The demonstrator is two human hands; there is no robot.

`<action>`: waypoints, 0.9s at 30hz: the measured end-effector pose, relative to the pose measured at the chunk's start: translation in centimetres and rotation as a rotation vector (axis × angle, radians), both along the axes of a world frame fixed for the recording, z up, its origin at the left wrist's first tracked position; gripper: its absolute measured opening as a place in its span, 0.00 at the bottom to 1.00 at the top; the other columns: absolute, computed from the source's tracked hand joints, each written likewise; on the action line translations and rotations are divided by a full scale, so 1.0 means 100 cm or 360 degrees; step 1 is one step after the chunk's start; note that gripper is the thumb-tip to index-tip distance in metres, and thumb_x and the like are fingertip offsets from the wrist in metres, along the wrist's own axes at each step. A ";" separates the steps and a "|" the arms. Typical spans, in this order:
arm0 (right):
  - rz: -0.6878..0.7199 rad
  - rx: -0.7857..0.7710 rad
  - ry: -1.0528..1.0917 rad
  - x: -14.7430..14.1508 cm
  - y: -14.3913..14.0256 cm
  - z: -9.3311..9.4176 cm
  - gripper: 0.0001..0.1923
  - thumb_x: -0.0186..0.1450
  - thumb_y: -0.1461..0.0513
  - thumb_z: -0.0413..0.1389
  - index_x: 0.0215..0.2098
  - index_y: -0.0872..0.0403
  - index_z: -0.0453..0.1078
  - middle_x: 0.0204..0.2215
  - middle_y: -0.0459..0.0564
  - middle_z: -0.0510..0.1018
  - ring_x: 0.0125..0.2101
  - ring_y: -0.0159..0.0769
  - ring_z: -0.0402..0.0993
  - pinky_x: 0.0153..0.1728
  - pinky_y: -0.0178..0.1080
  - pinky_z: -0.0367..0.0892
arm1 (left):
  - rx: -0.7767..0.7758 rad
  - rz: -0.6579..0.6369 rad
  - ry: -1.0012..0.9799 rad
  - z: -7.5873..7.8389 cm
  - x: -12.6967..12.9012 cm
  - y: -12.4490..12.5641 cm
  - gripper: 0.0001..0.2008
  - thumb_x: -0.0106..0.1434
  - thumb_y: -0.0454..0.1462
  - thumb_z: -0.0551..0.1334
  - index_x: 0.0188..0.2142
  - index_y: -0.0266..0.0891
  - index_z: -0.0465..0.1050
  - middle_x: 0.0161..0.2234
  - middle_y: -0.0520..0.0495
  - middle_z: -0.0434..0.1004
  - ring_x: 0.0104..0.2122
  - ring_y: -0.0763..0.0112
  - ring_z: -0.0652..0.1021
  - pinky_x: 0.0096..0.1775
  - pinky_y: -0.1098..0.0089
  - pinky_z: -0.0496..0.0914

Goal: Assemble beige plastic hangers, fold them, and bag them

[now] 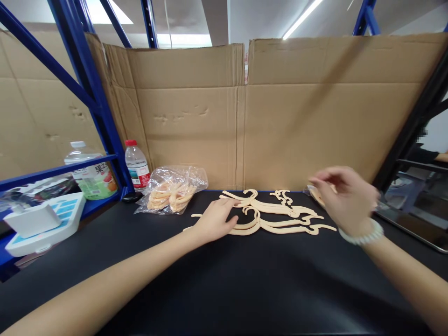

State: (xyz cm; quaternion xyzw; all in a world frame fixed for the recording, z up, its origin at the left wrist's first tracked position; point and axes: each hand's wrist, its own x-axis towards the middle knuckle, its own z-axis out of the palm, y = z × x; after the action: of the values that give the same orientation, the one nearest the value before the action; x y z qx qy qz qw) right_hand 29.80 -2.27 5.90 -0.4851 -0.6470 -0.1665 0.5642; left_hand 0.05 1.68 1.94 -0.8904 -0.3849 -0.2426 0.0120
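Cream-coloured plastic clothes hangers (283,223) lie in rows on the black table, their hooks curving toward the back. Resting flat over the left arms of these hangers is my left hand (217,219), open with its fingers stretched out. Small curved cream pieces (282,196) lie behind the hangers. My right hand (345,198), with a pale beaded bracelet on the wrist, is raised to the right of the rows. Its fingers are bent and smeared by motion, so I cannot tell whether they hold anything. Partly behind it sits a clear bag with cream pieces (317,195).
A clear plastic bag (171,193) of cream pieces stands at the back left, near a red-capped bottle (137,165). Cardboard (315,121) walls the back. On the left are a blue metal frame (101,116), a large bottle (93,175) and a white device (45,224).
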 end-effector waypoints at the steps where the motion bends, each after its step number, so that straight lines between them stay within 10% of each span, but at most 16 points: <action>1: -0.0021 -0.0111 0.0032 0.005 0.018 -0.002 0.09 0.63 0.56 0.56 0.32 0.53 0.71 0.29 0.49 0.78 0.28 0.36 0.74 0.32 0.40 0.70 | 0.0004 -0.0020 -0.0015 0.000 0.001 -0.010 0.16 0.60 0.33 0.58 0.49 0.38 0.67 0.50 0.41 0.74 0.51 0.58 0.72 0.53 0.59 0.66; 6: -0.0055 -0.0652 0.0019 0.034 0.093 -0.034 0.09 0.60 0.62 0.52 0.23 0.54 0.69 0.19 0.49 0.77 0.22 0.37 0.74 0.27 0.37 0.68 | -0.0057 -0.0239 -0.0092 -0.002 0.006 -0.050 0.18 0.60 0.32 0.58 0.50 0.39 0.66 0.49 0.43 0.74 0.49 0.59 0.72 0.53 0.57 0.64; 11: -0.0073 -0.1002 -0.0163 0.048 0.108 -0.059 0.08 0.58 0.64 0.54 0.23 0.54 0.73 0.24 0.50 0.81 0.28 0.38 0.77 0.33 0.37 0.68 | -0.0109 -0.0321 -0.0092 -0.007 0.008 -0.056 0.18 0.60 0.31 0.57 0.51 0.40 0.66 0.49 0.44 0.74 0.48 0.59 0.72 0.53 0.57 0.63; 27: -0.0499 -0.1764 -0.0383 0.019 0.151 -0.051 0.12 0.67 0.59 0.55 0.46 0.57 0.69 0.44 0.52 0.74 0.41 0.37 0.73 0.41 0.44 0.71 | -0.0138 -0.0352 -0.0099 -0.012 0.005 -0.060 0.18 0.61 0.31 0.57 0.51 0.40 0.65 0.49 0.43 0.74 0.49 0.60 0.72 0.54 0.57 0.62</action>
State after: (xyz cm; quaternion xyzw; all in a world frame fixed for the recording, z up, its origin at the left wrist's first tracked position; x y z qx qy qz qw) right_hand 31.70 12.81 0.78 -0.7753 -0.6176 0.0611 0.1177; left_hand 0.56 -4.29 0.74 -0.9191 -0.2947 -0.2532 -0.0652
